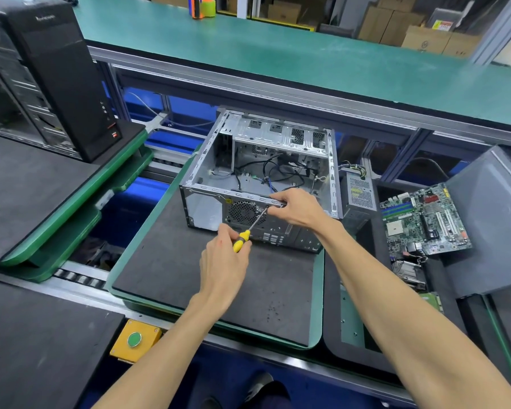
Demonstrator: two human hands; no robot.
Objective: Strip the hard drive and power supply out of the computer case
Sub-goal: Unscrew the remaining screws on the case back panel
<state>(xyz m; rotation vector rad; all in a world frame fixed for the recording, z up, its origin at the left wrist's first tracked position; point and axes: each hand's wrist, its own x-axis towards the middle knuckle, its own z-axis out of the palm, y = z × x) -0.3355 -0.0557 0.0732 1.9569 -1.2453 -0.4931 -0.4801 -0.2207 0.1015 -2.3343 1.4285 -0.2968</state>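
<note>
Two bare forearms reach forward from the bottom edge; the left hand [223, 261] grips the yellow and black handle of a screwdriver [244, 236], fingers curled around it; its thin metal shaft rises diagonally to the rear panel of the computer case [257, 172], close to the round fan grille [245, 212]. The right hand [295, 209] is just beside the tip, thumb and fingers pinching the upper rim of the case; the wrist is bent a little downward. The case is open, grey sheet metal, lying on its side on a dark foam mat [213, 278] with green border; loose black and blue cables [278, 172] lie inside. To the right of the case, touching or almost touching, stands a perforated metal power supply [360, 193]; further right lies a green motherboard [425, 219]. On the tabletop to the left stands a black tower [62, 81].
</note>
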